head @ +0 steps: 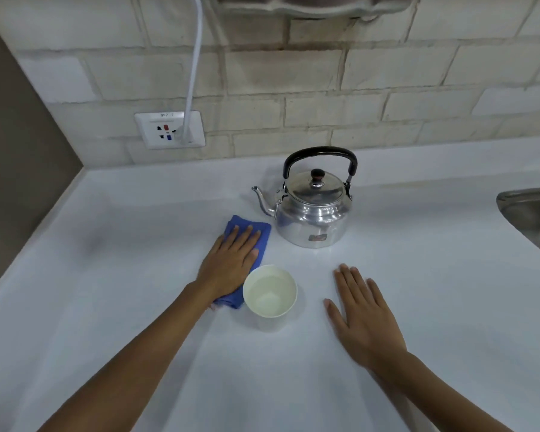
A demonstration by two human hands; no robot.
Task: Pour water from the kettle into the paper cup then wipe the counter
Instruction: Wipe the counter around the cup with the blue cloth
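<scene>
Two bare forearms are reaching in from the near edge over the smooth white tabletop (418,244). The right hand (360,316) is lying flat and released on the bare surface, palm down, fingers spread a little and pointing away from the person, grasping nothing. Just to its left the white paper cup (270,293) is standing upright with its open mouth facing up, clear water showing inside. Touching or almost touching the cup's left rim, the folded blue terry cloth (256,236) is lying on the tabletop, its long axis running from near the cup away and slightly rightward. The left hand (229,263) is pressing flat on this cloth with fingers extended along that axis, open rather than clenched, covering most of it so only the far end and a near corner are showing. Beyond the cloth's far right corner, just beside it, the shiny round aluminium kettle (312,213) is sitting upright, lid on, its black arched handle raised and its curved spout pointing left, above the cloth. At the far right a stainless steel sink (530,213) is cutting into the tabletop. Behind everything a pale brick-patterned wall (325,73) is carrying a white wall socket (169,130) with a white cable (194,67) running up from it.
</scene>
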